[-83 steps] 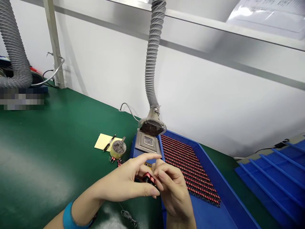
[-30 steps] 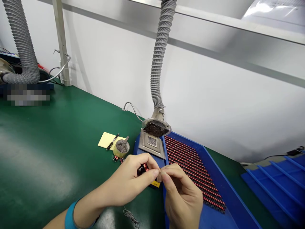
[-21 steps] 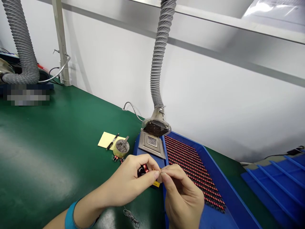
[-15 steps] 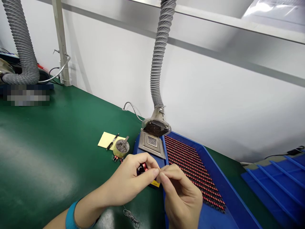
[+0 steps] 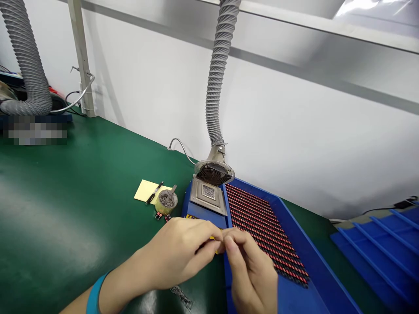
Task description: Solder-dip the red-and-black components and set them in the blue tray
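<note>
My left hand [image 5: 183, 250], with a blue band at the wrist, meets my right hand [image 5: 253, 268] at the fingertips in front of the blue machine [image 5: 204, 213]. Thumb and forefinger are pinched together on each hand. Whatever lies between the fingertips is too small or hidden to make out. Just behind them is the machine's metal top plate [image 5: 199, 198] with a small square of grey, shiny material. The right hand overlaps the near left part of a blue tray [image 5: 296, 226], which holds many rows of small red-and-black parts [image 5: 265, 226].
A round tub [image 5: 163, 208] of grey material with a flat stick stands beside a yellow notepad [image 5: 142, 192] and pen [image 5: 154, 193]. Small red-and-black pieces [image 5: 159, 215] lie near it. A tangled grey wire bundle [image 5: 182, 297] rests below. An extraction hose [image 5: 216, 87] hangs above; blue ribbed trays [image 5: 379, 257] lie right.
My left hand has rolled over, its back now turned more upward. The red-and-black piece glimpsed inside its curled fingers is now hidden. The right hand stays close to the same place.
</note>
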Demonstrator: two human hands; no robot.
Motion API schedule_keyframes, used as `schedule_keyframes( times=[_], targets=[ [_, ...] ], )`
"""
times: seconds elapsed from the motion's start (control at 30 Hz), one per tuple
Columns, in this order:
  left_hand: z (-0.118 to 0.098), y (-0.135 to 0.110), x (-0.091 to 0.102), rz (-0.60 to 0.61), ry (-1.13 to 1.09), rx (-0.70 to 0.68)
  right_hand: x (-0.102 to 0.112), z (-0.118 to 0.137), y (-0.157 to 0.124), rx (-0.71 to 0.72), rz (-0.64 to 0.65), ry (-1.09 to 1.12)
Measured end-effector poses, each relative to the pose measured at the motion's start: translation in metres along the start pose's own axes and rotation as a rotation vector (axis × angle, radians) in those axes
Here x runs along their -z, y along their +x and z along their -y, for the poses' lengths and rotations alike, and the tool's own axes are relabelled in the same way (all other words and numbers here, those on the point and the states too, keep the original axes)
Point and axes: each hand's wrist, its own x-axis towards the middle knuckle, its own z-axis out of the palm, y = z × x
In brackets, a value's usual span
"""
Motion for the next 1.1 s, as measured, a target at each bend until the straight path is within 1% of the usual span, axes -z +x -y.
schedule_keyframes(
  times=[0.03,0.07,0.1,0.13,0.17,0.27,0.3,0.33,0.37,0.4,0.47,0.5,0.53,0.57,0.6,0.63,0.7,0.77,0.8,0.83,0.87,0.9,0.93,0.97,1.0,1.03,1.07,1.1],
  targets=[
    [0.000,-0.001,0.000,0.000,0.054,-0.042,0.000,-0.001,0.001,-0.071,0.035,0.116],
    [0.000,-0.001,0.000,-0.007,0.091,-0.070,0.001,-0.002,0.002,-0.101,0.053,0.224],
    [-0.001,-0.002,0.000,-0.023,0.108,-0.083,0.002,-0.003,0.003,-0.087,0.046,0.295],
    [-0.001,-0.002,0.000,-0.049,0.103,-0.088,0.003,-0.004,0.003,-0.036,0.019,0.308],
    [-0.001,-0.002,0.000,-0.083,0.083,-0.092,0.003,-0.005,0.003,0.045,-0.019,0.261],
    [-0.001,-0.002,-0.001,-0.157,0.015,-0.122,0.003,-0.007,0.001,0.340,-0.088,-0.038],
    [0.000,-0.001,-0.002,-0.178,0.020,-0.143,0.002,-0.006,0.000,0.400,-0.088,-0.108],
    [0.001,-0.001,-0.003,-0.195,0.049,-0.171,0.001,-0.005,0.000,0.409,-0.081,-0.146],
    [0.002,-0.001,-0.003,-0.205,0.099,-0.204,0.000,-0.003,0.000,0.360,-0.058,-0.152],
    [0.003,0.000,-0.004,-0.212,0.157,-0.245,0.000,-0.002,0.000,0.261,-0.012,-0.113],
    [0.004,0.000,-0.006,-0.230,0.277,-0.328,-0.001,0.001,0.002,0.019,0.100,0.110],
    [0.004,0.000,-0.007,-0.247,0.316,-0.354,0.000,0.001,0.003,-0.067,0.135,0.257],
    [0.003,0.000,-0.007,-0.268,0.324,-0.360,0.001,0.001,0.004,-0.096,0.136,0.383],
    [0.002,-0.001,-0.007,-0.288,0.301,-0.348,0.001,0.000,0.005,-0.076,0.110,0.450],
    [0.001,-0.001,-0.006,-0.299,0.253,-0.320,0.002,-0.002,0.005,-0.013,0.064,0.440],
    [0.000,-0.001,-0.005,-0.298,0.189,-0.280,0.003,-0.004,0.005,0.070,0.012,0.360],
    [-0.002,-0.002,-0.004,-0.266,0.067,-0.200,0.003,-0.008,0.003,0.258,-0.061,0.129],
    [-0.003,-0.002,-0.004,-0.248,0.017,-0.162,0.002,-0.011,0.001,0.416,-0.101,-0.049],
    [-0.003,-0.002,-0.005,-0.247,0.017,-0.163,0.001,-0.011,-0.001,0.464,-0.116,-0.107],
    [-0.002,-0.002,-0.006,-0.250,0.037,-0.183,0.000,-0.011,-0.001,0.467,-0.120,-0.147],
    [-0.001,-0.001,-0.008,-0.259,0.082,-0.218,0.000,-0.010,-0.002,0.421,-0.110,-0.163],
    [-0.001,-0.001,-0.010,-0.264,0.147,-0.260,-0.001,-0.008,-0.002,0.320,-0.079,-0.137],
    [0.000,0.000,-0.011,-0.262,0.218,-0.303,-0.001,-0.006,-0.001,0.185,-0.030,-0.060],
    [0.001,0.000,-0.012,-0.259,0.281,-0.341,0.000,-0.004,0.000,0.047,0.025,0.064],
    [0.001,0.000,-0.013,-0.255,0.320,-0.363,0.000,-0.003,0.001,-0.061,0.076,0.210],
    [0.000,0.000,-0.013,-0.258,0.320,-0.367,0.001,-0.002,0.002,-0.114,0.105,0.351],
    [0.000,0.000,-0.013,-0.265,0.282,-0.352,0.002,-0.002,0.003,-0.113,0.103,0.449],
    [-0.001,-0.001,-0.012,-0.275,0.219,-0.324,0.003,-0.003,0.004,-0.070,0.079,0.485]
  ],
)
